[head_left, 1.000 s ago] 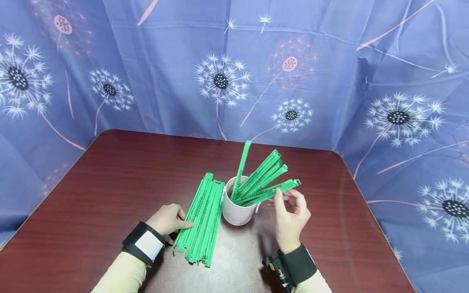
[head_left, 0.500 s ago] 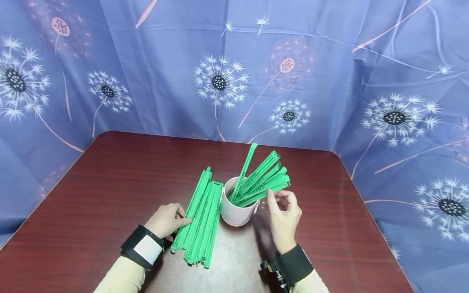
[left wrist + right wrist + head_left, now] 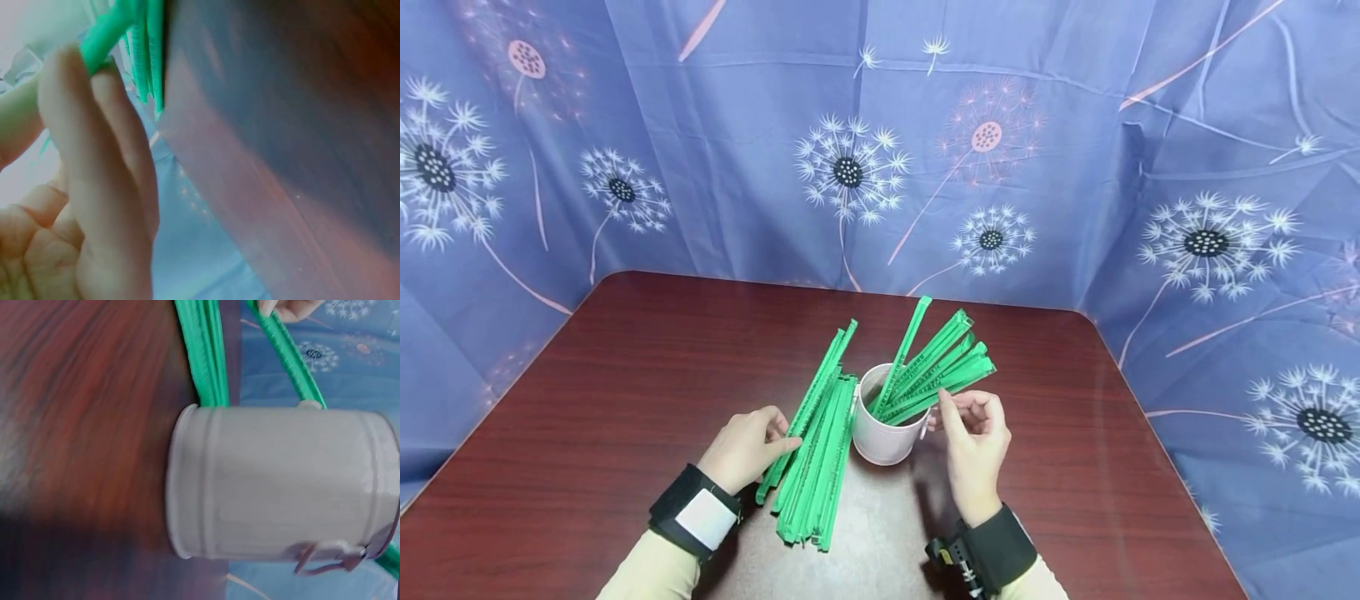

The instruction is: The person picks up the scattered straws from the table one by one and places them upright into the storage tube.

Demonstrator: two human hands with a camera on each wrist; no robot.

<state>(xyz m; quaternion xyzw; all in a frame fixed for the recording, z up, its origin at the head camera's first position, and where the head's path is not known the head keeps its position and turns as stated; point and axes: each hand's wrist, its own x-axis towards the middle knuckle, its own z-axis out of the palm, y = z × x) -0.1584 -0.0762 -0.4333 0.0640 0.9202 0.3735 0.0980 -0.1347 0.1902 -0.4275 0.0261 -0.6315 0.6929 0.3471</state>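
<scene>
On the near table, a pile of slim green wrapped sticks [image 3: 820, 475] with dark print lies left of a white bucket [image 3: 883, 437]. My left hand [image 3: 748, 446] pinches a few green sticks [image 3: 816, 400] between thumb and fingers, raised at the pile's left edge; the left wrist view has a green stick [image 3: 103, 37] between its fingertips. More green sticks [image 3: 936, 367] lean out of the bucket to the right. My right hand [image 3: 977, 446] has its thumb right at the lowest of these and its fingers bent by the handle; I cannot tell whether it grips them.
The reddish-brown table [image 3: 1090, 433] backs onto a blue dandelion-print cloth [image 3: 737, 167]. The bucket's small handle [image 3: 331, 559] juts from its side in the right wrist view. Wrist straps [image 3: 696, 512] are on both arms.
My left hand has drawn a few sticks up and away from the pile. The right hand has shifted left toward the bucket, and the lowest sticks there have settled further in.
</scene>
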